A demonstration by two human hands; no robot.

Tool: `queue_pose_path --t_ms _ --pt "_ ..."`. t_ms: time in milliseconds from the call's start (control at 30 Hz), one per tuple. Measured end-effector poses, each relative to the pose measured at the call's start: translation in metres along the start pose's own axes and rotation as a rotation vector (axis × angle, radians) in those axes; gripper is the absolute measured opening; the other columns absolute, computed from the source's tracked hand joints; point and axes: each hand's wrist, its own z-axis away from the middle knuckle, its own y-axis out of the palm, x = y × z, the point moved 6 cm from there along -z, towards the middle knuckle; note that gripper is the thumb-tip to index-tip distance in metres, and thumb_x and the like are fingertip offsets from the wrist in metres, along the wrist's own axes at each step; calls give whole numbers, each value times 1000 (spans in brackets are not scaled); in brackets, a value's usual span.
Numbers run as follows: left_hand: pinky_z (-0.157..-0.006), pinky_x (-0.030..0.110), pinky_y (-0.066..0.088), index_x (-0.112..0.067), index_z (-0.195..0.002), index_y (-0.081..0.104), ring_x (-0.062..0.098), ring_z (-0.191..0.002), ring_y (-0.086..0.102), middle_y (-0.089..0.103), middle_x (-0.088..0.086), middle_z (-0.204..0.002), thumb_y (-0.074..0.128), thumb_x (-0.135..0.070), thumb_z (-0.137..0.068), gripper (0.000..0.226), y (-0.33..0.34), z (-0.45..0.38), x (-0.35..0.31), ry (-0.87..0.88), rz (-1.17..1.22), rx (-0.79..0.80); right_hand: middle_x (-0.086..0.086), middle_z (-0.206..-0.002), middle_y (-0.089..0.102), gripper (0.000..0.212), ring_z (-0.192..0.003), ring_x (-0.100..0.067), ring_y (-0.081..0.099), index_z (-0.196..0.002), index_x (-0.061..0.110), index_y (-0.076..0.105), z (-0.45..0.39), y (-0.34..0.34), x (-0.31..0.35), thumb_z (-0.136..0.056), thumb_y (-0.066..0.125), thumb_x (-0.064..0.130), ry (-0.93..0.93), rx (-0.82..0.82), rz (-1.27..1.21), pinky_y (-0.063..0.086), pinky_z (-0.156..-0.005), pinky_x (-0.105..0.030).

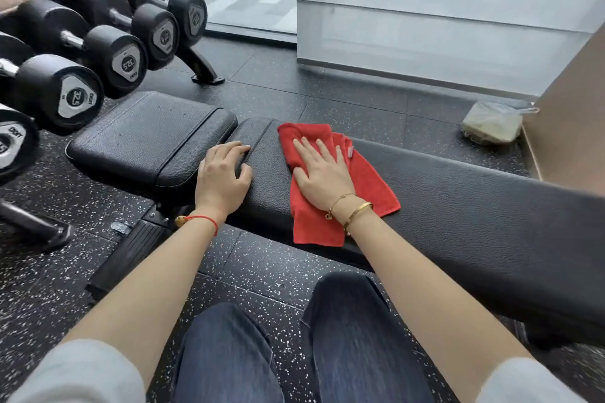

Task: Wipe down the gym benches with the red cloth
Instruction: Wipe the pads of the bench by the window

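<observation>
- Right hand [322,175], fingers straight and spread, is pressing flat on the red cloth [330,186].
- Cloth is lying across the bench's long back pad [458,206], draping over its near edge.
- Left hand [222,177], fingers lightly bent and holding nothing, is resting on the pad's end beside the seat pad [147,137].

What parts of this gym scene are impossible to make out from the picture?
Head view only:
- Bench pad under the red cloth: hidden by cloth and right hand.
- Long pad's right end: cut off by the frame edge.
- Dumbbell labels farther back: too small and blurred.
- Contents of the plastic bag on the floor: unclear.
- Bench frame: mostly hidden beneath the pads.
</observation>
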Motion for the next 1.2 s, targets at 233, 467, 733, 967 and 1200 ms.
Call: queue_pose_path --t_ms 233,467,733,967,1200 --pt "-112 42 34 -16 -128 62 24 -131 46 58 4 -137 57 -25 -93 37 -1 1 -7 21 -59 7 13 -160 20 57 -150 -13 11 -153 34 21 60 -12 -37 -98 37 40 -76 -56 -9 -5 -122 -42" --pt "-117 45 24 -14 -136 53 26 -130 46 55 5 -139 49 -20 -96 41 -1 6 -32 41 -257 53 10 -162 16 60 -150 -16 8 -154 31 18 25 -20 -58 -97 34 43 143 -67 26 -3 -122 -45" --pt "-117 48 23 -17 -128 59 24 -133 42 56 4 -136 50 -27 -94 36 25 24 -88 -49 -48 0 10 -162 16 60 -151 -15 8 -154 32 16 35 -18 -44 -98 36 42 35 -38 -4 -4 -122 -45" --pt "-117 50 21 -22 -121 62 24 -131 43 56 0 -134 52 -30 -89 35 38 30 -90 -93 -87 -60 12 -161 18 59 -150 -13 9 -153 33 20 37 -27 -80 -97 37 43 108 -70 22 -3 -122 -44" --pt "-116 49 23 -23 -118 64 22 -129 45 59 -2 -132 55 -28 -86 34 35 30 -92 -105 -72 -89 9 -163 12 59 -151 -16 4 -155 30 13 -5 -19 -50 -99 32 39 115 -12 8 -7 -122 -45"
